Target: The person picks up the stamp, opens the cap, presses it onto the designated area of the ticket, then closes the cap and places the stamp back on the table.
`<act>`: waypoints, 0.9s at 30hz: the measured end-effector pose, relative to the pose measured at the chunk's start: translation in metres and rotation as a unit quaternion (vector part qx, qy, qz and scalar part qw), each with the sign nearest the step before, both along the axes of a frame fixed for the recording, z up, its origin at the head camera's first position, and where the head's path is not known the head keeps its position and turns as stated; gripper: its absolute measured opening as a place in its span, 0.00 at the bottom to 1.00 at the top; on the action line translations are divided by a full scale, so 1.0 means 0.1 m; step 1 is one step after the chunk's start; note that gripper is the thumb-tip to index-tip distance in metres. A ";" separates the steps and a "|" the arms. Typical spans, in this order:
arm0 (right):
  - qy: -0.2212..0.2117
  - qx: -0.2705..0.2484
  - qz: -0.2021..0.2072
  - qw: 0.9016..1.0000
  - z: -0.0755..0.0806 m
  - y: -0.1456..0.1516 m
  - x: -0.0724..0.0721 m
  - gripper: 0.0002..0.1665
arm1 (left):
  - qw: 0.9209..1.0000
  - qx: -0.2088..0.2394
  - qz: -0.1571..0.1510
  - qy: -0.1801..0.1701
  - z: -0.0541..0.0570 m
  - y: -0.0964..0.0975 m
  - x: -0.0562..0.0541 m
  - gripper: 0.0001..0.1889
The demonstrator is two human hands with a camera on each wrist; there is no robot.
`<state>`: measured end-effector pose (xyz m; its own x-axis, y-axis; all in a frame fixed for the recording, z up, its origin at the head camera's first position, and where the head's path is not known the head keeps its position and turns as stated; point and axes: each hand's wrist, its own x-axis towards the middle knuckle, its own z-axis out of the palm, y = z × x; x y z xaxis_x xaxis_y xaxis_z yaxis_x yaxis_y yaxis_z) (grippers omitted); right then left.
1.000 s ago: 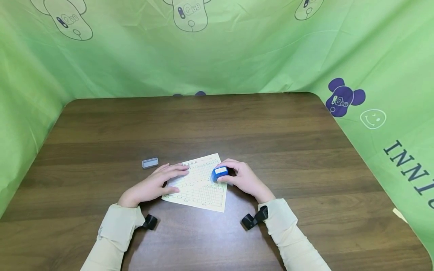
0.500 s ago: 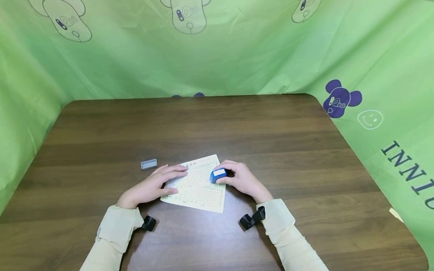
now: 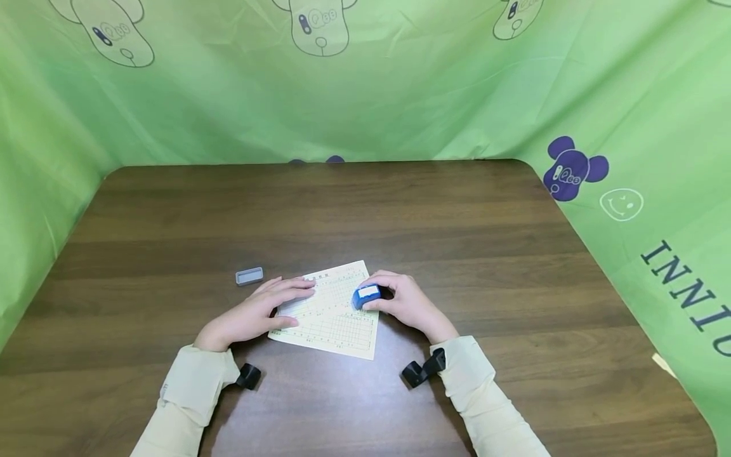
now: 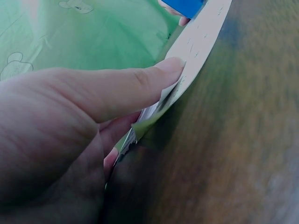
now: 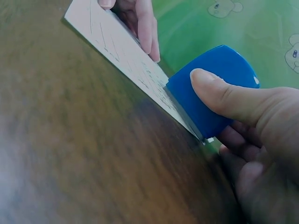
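Observation:
A blue stamp (image 3: 366, 294) with a white label on top stands on the right part of a printed form pad (image 3: 337, 333). My right hand (image 3: 408, 304) grips it, the thumb on the near side and fingers on the far side. The right wrist view shows the base of the stamp (image 5: 212, 88) down at the paper. My left hand (image 3: 259, 314) rests on the left part of the pad, fingers spread and straight. In the left wrist view the left thumb (image 4: 140, 86) lies on the top sheet, whose near edge lifts slightly. The stamp's face is hidden.
A pale blue-grey stamp cap (image 3: 249, 276) lies on the wooden table (image 3: 365, 216) beyond the left hand, its hollow side up. Black wrist cameras hang near both cuffs. A green printed cloth (image 3: 400, 95) surrounds the table at the back and sides.
The whole scene shifts slightly left with the head camera. Both hands keep their places on the pad and the stamp, which stays on the paper.

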<state>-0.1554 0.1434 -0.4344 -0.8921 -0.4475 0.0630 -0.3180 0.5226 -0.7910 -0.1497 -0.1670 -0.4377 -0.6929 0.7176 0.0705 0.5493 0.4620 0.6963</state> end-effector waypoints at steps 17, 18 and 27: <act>-0.224 -0.263 -0.061 0.937 -0.04 0.15 -0.08 0.28 | 1.000 -0.010 -0.001 -0.013 0.02 -0.01 -0.01 0.30; -0.227 -0.274 -0.060 0.933 -0.03 0.15 -0.08 0.27 | 1.000 -0.009 -0.001 -0.013 0.02 -0.01 -0.01 0.30; -0.256 -0.373 -0.038 0.891 0.01 0.17 -0.07 0.13 | 1.000 -0.008 0.002 -0.022 0.05 0.01 0.00 0.30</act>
<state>-0.1624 0.1601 -0.4332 -0.9153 -0.3885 -0.1062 0.1977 -0.2037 -0.9589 -0.1496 -0.1664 -0.4331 -0.6979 0.7156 0.0292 0.5168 0.4749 0.7123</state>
